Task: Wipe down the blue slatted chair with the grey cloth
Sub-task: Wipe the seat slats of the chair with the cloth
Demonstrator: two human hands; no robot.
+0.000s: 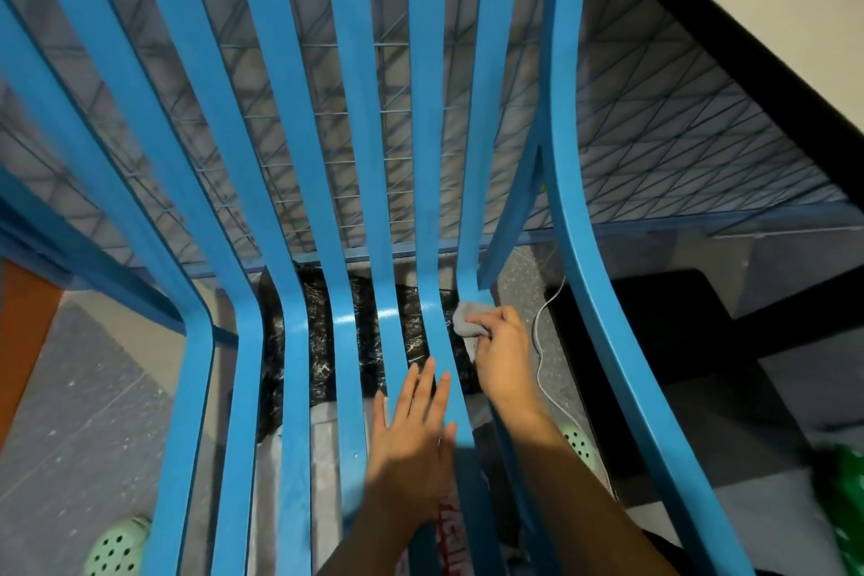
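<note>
Grey floor (93,388) and crinkled black plastic (322,341) show through the gaps of the blue slatted chair (299,201). At the seat's far right bend, the right hand (502,355) pinches the bunched grey cloth (465,318) against a slat. The left hand (411,430) lies flat, fingers straight, on nearer slats. Worked this close to a gap, the cloth could snag, or drop through onto the plastic if the pinch loosens.

Right hand (502,344) presses grey cloth (467,326) against blue chair (299,210) slat.

Grey cloth (463,326) mostly under right hand (502,358).
</note>
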